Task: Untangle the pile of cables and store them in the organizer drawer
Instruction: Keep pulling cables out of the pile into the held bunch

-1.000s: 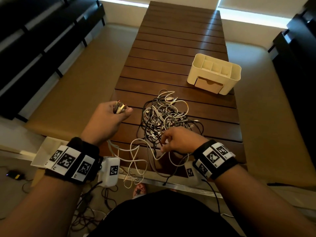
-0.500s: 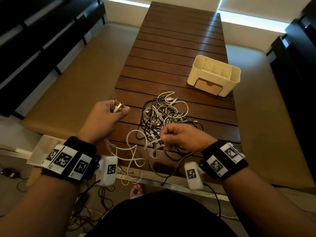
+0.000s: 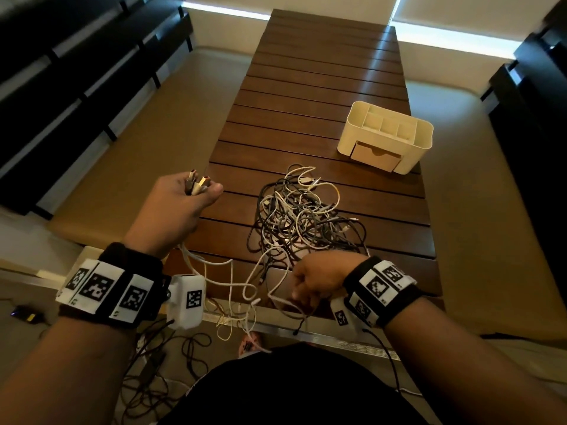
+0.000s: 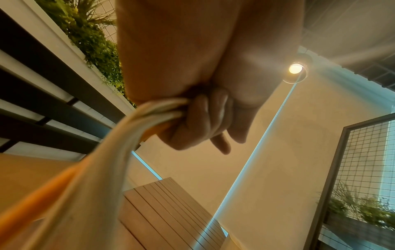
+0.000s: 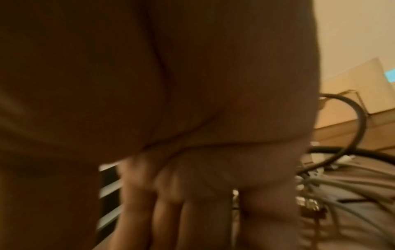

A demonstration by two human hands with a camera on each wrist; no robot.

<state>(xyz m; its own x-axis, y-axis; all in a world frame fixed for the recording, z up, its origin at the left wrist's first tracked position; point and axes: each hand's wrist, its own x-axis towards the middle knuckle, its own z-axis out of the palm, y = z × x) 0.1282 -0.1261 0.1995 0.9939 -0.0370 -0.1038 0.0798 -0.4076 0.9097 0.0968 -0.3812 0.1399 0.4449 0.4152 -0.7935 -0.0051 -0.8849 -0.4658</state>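
Observation:
A tangled pile of white, grey and black cables (image 3: 300, 216) lies on the brown slatted table (image 3: 322, 87). My left hand (image 3: 190, 197) is raised left of the pile and grips a bundle of cable plugs (image 3: 198, 185). In the left wrist view its fingers (image 4: 196, 118) curl round white and orange cords (image 4: 119, 143). My right hand (image 3: 306, 289) is at the table's near edge, fingers curled on a white cable (image 3: 276, 299) trailing from the pile. The right wrist view is blurred. The cream organizer (image 3: 386, 136) stands far right, its drawer (image 3: 376, 156) closed.
Beige cushioned benches (image 3: 129, 167) flank the table on both sides. Loose cords (image 3: 171, 363) and a small black device (image 3: 24, 314) lie on the floor at lower left. Dark slatted furniture stands along both walls.
My right hand lifted a cable off the pile, then drew it back toward me to the table's near edge. The left hand has kept its grip on the plugs.

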